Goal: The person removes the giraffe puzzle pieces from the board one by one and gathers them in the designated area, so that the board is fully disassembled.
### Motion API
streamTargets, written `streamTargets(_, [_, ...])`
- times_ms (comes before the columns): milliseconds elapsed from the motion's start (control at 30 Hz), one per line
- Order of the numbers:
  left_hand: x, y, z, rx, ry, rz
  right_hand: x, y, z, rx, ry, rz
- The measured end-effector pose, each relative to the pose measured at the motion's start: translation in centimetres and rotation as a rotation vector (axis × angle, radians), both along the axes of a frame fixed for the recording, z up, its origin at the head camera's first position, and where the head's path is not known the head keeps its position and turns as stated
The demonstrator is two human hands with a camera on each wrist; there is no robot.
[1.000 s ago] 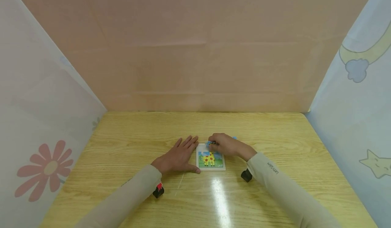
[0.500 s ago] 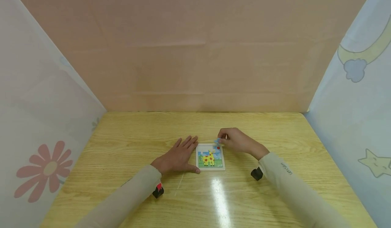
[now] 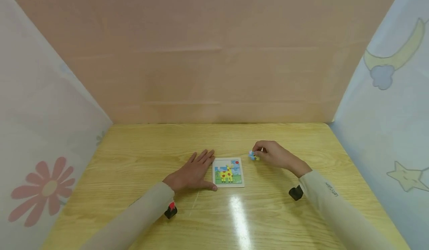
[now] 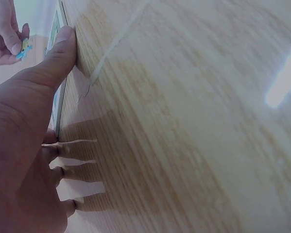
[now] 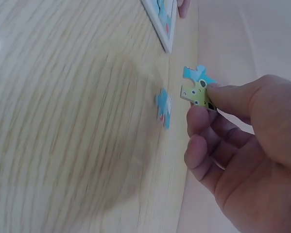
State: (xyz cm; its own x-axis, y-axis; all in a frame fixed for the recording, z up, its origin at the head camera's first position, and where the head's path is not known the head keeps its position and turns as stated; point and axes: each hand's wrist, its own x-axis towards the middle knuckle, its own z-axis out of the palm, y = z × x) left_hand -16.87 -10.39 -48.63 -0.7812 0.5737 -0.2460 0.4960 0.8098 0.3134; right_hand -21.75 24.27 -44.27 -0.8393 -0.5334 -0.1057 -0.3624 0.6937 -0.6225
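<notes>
While the spread left hand touches the puzzle, the right hand pinches a piece (dotted; right wrist view only).

the left hand lies spread out while the right hand pinches.

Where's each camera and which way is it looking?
Head: on the head, looking forward and down at the puzzle board and table; sleeves, left hand and right hand show.
Left wrist: sits there, looking past the left hand over the table; the right hand also shows.
Right wrist: sits there, looking past the right hand at the held piece; some left hand shows.
Both wrist views share the held piece.
</notes>
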Motion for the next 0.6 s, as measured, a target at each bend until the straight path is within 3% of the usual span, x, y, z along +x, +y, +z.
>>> streamTargets(600, [0.1, 0.4, 0.2, 0.017, -0.001, -0.003, -0.4, 4.8, 0.0, -0.002, 0.010, -0.065])
